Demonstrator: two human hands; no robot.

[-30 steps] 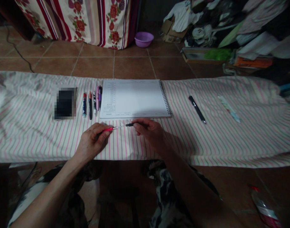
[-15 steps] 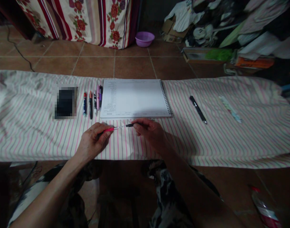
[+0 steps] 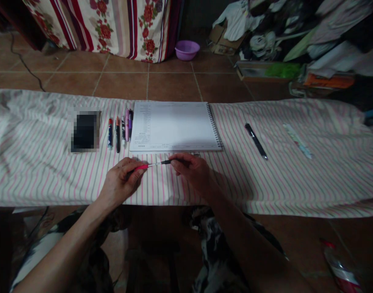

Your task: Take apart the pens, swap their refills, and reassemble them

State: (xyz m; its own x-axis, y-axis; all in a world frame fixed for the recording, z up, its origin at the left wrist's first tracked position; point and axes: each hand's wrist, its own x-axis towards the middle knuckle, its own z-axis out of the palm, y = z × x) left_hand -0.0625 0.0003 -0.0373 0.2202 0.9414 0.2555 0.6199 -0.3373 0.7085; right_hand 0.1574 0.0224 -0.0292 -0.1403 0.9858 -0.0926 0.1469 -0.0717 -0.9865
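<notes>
My left hand [image 3: 121, 179] is closed around the red part [image 3: 141, 167] of a slim pen. A thin, pale refill-like shaft [image 3: 155, 164] spans the gap from it to a black pen part [image 3: 166, 161], which my right hand [image 3: 192, 169] pinches between thumb and fingers. Both hands are just above the striped cloth, in front of a spiral notebook [image 3: 177, 126] lying open at a mostly blank page. Whatever lies inside each grip is hidden by the fingers.
Left of the notebook lie several pens [image 3: 117, 134] and a blurred dark phone-like object [image 3: 85, 131]. To the right are a black pen [image 3: 256, 141] and a pale patterned pen [image 3: 297, 141]. A purple basin [image 3: 187, 50] stands on the tiled floor; a bottle [image 3: 341, 268] lies lower right.
Almost nothing differs. The whole view has shifted very slightly, and both hands keep the same hold on the pen parts.
</notes>
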